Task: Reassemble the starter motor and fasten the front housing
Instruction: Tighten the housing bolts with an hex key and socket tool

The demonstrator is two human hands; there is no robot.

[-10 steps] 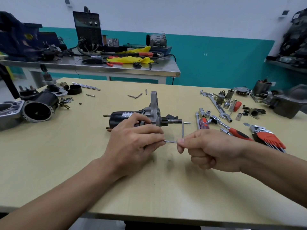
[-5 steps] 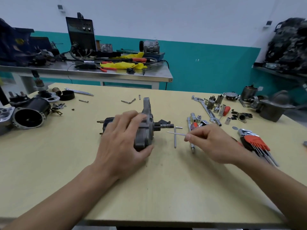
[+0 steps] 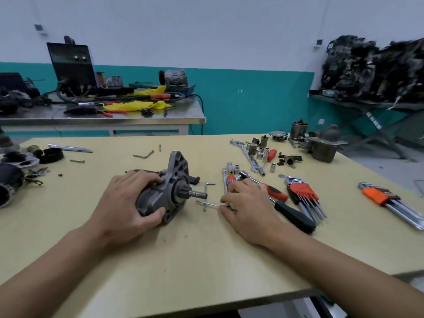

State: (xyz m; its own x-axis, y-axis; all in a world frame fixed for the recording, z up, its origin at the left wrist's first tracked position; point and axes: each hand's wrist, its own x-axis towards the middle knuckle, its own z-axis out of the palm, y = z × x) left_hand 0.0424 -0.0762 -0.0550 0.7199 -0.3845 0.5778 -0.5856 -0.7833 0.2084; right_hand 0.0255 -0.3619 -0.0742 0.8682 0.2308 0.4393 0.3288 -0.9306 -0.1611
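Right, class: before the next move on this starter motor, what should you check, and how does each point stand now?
1. Grip on starter motor: ok, left hand holds it.
2. Hold on thin metal rod: ok, right hand pinches it.
3. Rod meets front housing: not ok, apart.
4. Housing fasteners fitted: cannot tell.
5. Spare L-shaped hex key nearby: ok, beside the pinion shaft.

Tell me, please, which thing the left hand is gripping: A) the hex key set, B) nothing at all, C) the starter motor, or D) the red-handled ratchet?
C: the left hand wraps around the starter motor, while the right hand pinches a thin metal rod beside it.
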